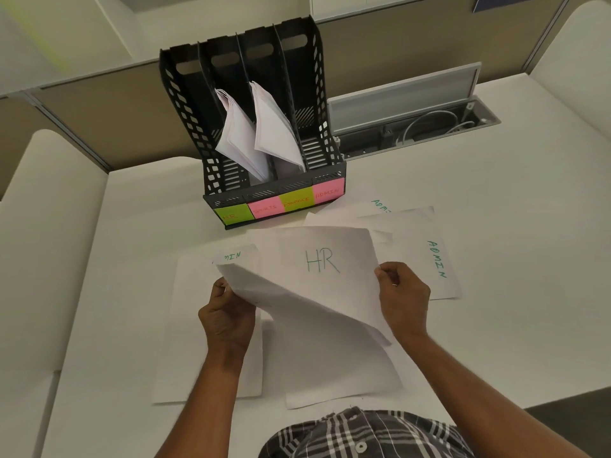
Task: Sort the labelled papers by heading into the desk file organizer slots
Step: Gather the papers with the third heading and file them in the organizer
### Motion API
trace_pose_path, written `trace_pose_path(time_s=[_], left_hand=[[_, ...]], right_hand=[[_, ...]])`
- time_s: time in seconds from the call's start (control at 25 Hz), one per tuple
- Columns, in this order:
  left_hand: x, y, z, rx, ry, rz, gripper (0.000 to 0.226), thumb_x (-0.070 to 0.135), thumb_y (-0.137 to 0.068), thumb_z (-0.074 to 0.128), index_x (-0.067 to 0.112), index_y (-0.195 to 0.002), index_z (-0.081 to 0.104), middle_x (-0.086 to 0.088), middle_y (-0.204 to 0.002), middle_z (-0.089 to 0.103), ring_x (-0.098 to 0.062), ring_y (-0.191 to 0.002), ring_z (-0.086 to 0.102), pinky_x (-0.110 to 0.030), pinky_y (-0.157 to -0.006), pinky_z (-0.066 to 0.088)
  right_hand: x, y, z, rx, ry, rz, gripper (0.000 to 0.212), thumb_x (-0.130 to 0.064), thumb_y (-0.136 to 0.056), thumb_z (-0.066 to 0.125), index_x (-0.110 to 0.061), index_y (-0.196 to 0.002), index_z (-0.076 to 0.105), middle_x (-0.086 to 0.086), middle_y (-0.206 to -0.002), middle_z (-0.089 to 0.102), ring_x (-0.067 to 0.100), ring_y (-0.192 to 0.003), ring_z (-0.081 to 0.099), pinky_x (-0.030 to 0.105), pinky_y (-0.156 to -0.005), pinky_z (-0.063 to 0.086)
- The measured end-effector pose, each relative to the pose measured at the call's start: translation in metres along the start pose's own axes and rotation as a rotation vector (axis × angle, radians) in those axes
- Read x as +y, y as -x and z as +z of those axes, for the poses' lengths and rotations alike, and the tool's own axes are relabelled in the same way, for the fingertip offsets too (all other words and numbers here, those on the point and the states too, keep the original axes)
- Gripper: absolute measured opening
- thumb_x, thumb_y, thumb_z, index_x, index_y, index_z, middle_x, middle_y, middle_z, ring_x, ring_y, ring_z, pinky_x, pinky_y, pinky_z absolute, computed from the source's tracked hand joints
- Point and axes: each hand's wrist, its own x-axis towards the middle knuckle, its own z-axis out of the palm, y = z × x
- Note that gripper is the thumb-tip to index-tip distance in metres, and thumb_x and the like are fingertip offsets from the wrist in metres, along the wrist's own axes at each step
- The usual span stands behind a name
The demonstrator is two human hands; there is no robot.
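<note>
Both hands (228, 312) (401, 299) pinching the floppy HR sheet (322, 259); organizer (264, 160) at 12, easy to crumple going in.

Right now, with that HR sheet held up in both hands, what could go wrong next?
1. The HR sheet curls limply between the left hand and right hand; it might crease or buckle going into a slot.
2. The HR slot is the leftmost; the sports and finance slots beside it already hold leaning papers, so a misfile seems possible.
3. Loose ADMIN sheets lie near the organizer; a reaching arm could scatter them.
</note>
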Motion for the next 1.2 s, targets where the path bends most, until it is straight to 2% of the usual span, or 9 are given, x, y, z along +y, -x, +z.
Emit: trace_pose_path(time_s=[0.12,0.24,0.36,0.48,0.64,0.8,1.0,1.08,1.2], left_hand=[[0.001,0.001,-0.002,0.007,0.056,-0.034,0.044,-0.003,-0.094,0.036,0.014,-0.123,0.064,-0.005,-0.094,0.071,-0.022,-0.085,0.072,-0.049,-0.096,0.052],[0.005,0.001,-0.002,-0.019,0.048,-0.029,0.043,-0.002,-0.096,0.039,0.012,-0.127,0.065,-0.008,-0.117,0.071,-0.027,-0.105,0.070,-0.048,-0.097,0.053],[0.006,0.002,-0.001,-0.051,0.030,-0.039,0.039,0.001,-0.100,0.044,0.009,-0.133,0.062,-0.010,-0.129,0.068,-0.029,-0.116,0.066,-0.046,-0.094,0.056],[0.005,0.003,0.003,-0.046,-0.005,-0.050,0.037,-0.001,-0.097,0.047,0.011,-0.121,0.071,-0.010,-0.124,0.070,-0.029,-0.112,0.068,-0.049,-0.097,0.054],[0.002,0.004,0.008,-0.031,0.002,-0.098,0.032,0.001,-0.095,0.046,0.014,-0.096,0.075,-0.004,-0.084,0.069,-0.021,-0.076,0.069,-0.050,-0.085,0.058],[-0.002,0.004,0.018,-0.108,-0.119,-0.082,0.032,0.009,-0.087,0.058,0.011,-0.117,0.069,-0.009,-0.108,0.072,-0.029,-0.101,0.068,-0.057,-0.095,0.052],[-0.015,0.005,0.023,-0.120,-0.181,-0.144,0.035,0.005,-0.095,0.045,0.015,-0.104,0.078,-0.005,-0.102,0.075,-0.027,-0.098,0.064,-0.045,-0.087,0.051],[-0.017,0.005,0.019,-0.122,-0.142,-0.157,0.034,0.008,-0.090,0.048,0.017,-0.105,0.078,-0.006,-0.104,0.075,-0.029,-0.101,0.060,-0.048,-0.090,0.046],[-0.013,0.001,0.018,-0.180,-0.129,-0.142,0.036,0.009,-0.093,0.045,0.017,-0.113,0.074,-0.005,-0.110,0.073,-0.028,-0.104,0.061,-0.043,-0.084,0.053]], right_hand=[[0.002,-0.017,-0.004,0.082,0.036,-0.002,0.006,-0.011,-0.090,0.070,-0.015,-0.086,0.072,0.000,-0.085,0.074,0.023,-0.090,0.068,0.019,-0.076,0.045],[0.001,-0.026,-0.008,0.158,0.052,-0.120,0.008,-0.006,-0.088,0.071,-0.010,-0.094,0.074,0.008,-0.104,0.077,0.031,-0.106,0.068,0.036,-0.094,0.052],[0.000,-0.031,-0.012,0.231,0.070,-0.317,0.012,0.000,-0.087,0.071,-0.003,-0.099,0.072,0.013,-0.099,0.076,0.032,-0.093,0.071,0.052,-0.082,0.058],[-0.005,-0.028,-0.016,0.251,-0.002,-0.522,0.006,-0.007,-0.092,0.065,-0.004,-0.095,0.069,0.011,-0.096,0.074,0.028,-0.090,0.070,0.043,-0.079,0.058],[-0.018,-0.010,-0.014,0.189,-0.068,-0.697,0.011,-0.022,-0.101,0.056,-0.015,-0.097,0.064,0.002,-0.090,0.072,0.007,-0.084,0.065,0.015,-0.079,0.050],[-0.012,-0.014,-0.006,0.272,-0.097,-0.665,0.010,-0.013,-0.095,0.066,-0.005,-0.094,0.072,0.001,-0.093,0.072,0.010,-0.089,0.066,0.017,-0.089,0.049],[-0.017,-0.025,-0.006,0.245,-0.108,-0.560,0.004,0.001,-0.088,0.068,-0.002,-0.086,0.068,0.006,-0.084,0.068,0.027,-0.078,0.064,0.018,-0.079,0.048],[-0.029,-0.024,-0.015,0.184,-0.151,-0.529,0.005,-0.004,-0.091,0.063,-0.008,-0.090,0.066,-0.003,-0.085,0.066,0.023,-0.079,0.065,0.024,-0.073,0.051],[-0.052,-0.001,-0.025,-0.008,-0.192,-0.516,0.011,-0.016,-0.093,0.060,-0.026,-0.097,0.061,-0.026,-0.089,0.066,-0.003,-0.082,0.066,0.011,-0.070,0.047]])
